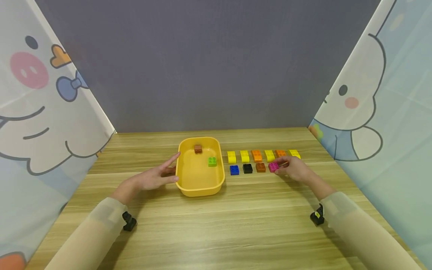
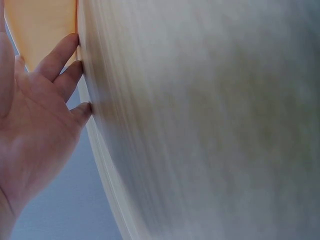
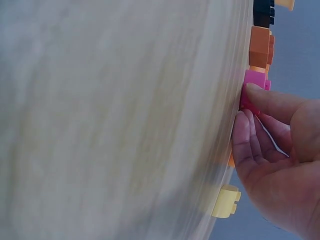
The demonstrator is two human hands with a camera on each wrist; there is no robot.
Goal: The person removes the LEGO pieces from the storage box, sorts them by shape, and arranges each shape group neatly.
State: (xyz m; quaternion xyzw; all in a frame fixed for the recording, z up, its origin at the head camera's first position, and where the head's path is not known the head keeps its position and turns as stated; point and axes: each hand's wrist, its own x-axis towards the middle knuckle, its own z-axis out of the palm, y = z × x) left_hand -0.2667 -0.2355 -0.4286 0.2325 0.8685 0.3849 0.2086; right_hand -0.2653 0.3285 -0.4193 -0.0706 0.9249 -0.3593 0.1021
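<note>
In the head view my left hand (image 1: 152, 178) rests with spread, mostly straight fingers against the left side of a yellow tray (image 1: 200, 192). The left wrist view shows its lower fingers (image 2: 67, 82) touching the wooden tabletop. A brown brick (image 1: 198, 149) and a light green brick (image 1: 212, 161) lie inside the tray. Right of it, my right hand (image 1: 294, 168) pinches a pink brick (image 1: 273, 167) at the end of the front row. In the right wrist view the thumb presses one side of the pink brick (image 3: 254, 85), which sits at table level.
The front row also has a blue brick (image 1: 234, 170), a black brick (image 1: 248, 168) and a reddish-brown brick (image 1: 260, 167). Behind them runs a row of several yellow and orange bricks (image 1: 257, 156). A grey panel (image 1: 209, 67) stands at the table's back, with printed cloths on both sides.
</note>
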